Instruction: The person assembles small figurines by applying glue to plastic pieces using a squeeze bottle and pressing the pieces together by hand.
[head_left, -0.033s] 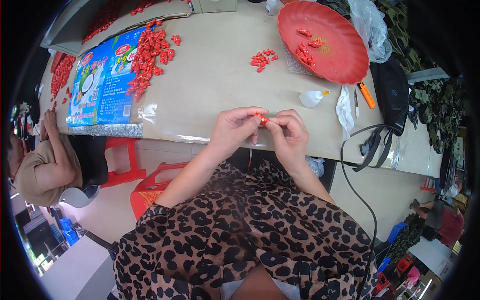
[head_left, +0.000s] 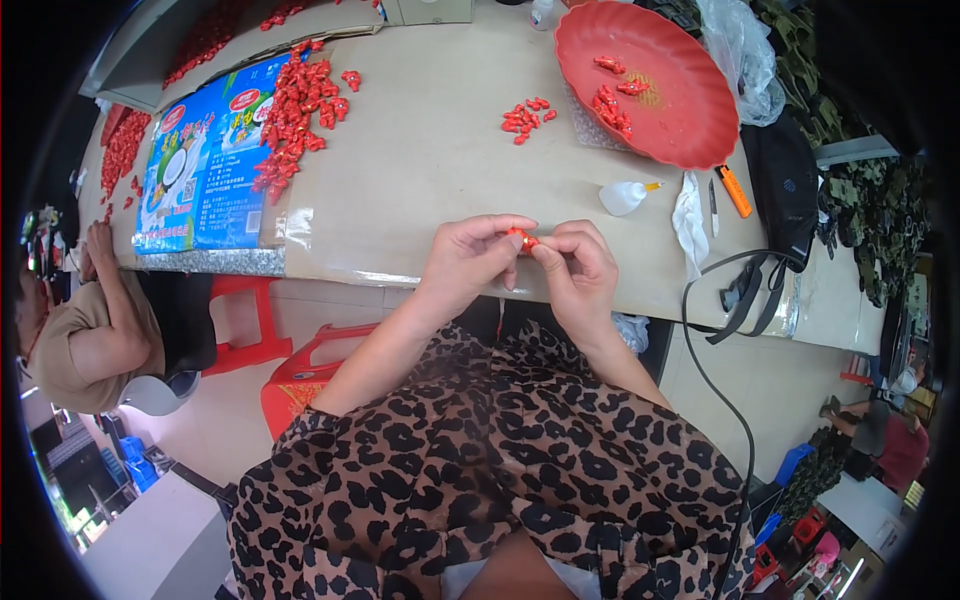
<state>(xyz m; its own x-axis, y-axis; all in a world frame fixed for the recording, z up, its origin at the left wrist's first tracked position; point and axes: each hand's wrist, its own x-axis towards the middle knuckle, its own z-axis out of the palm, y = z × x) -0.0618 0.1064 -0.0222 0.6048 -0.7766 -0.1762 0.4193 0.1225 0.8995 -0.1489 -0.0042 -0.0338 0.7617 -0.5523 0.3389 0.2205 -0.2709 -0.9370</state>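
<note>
My left hand (head_left: 472,255) and my right hand (head_left: 577,268) meet over the table's near edge. Between their thumbs and fingertips they pinch one small glossy red piece (head_left: 523,240) with touches of gold, mostly covered by the fingers. Beyond my hands lies a small group of red pieces (head_left: 520,122). Farther right, a scalloped red tray (head_left: 690,120) holds several more such pieces. A white squeeze bottle (head_left: 622,198) with a yellow tip lies on its side, nearest to my right hand.
At left, a large heap of red pieces (head_left: 300,120) partly covers blue printed cardboard (head_left: 215,215). A tissue (head_left: 690,225), a thin blade tool (head_left: 713,208), an orange-handled cutter (head_left: 735,190) and a black bag (head_left: 780,190) lie right. A black cable (head_left: 690,330) hangs nearby. Another person (head_left: 110,330) sits left.
</note>
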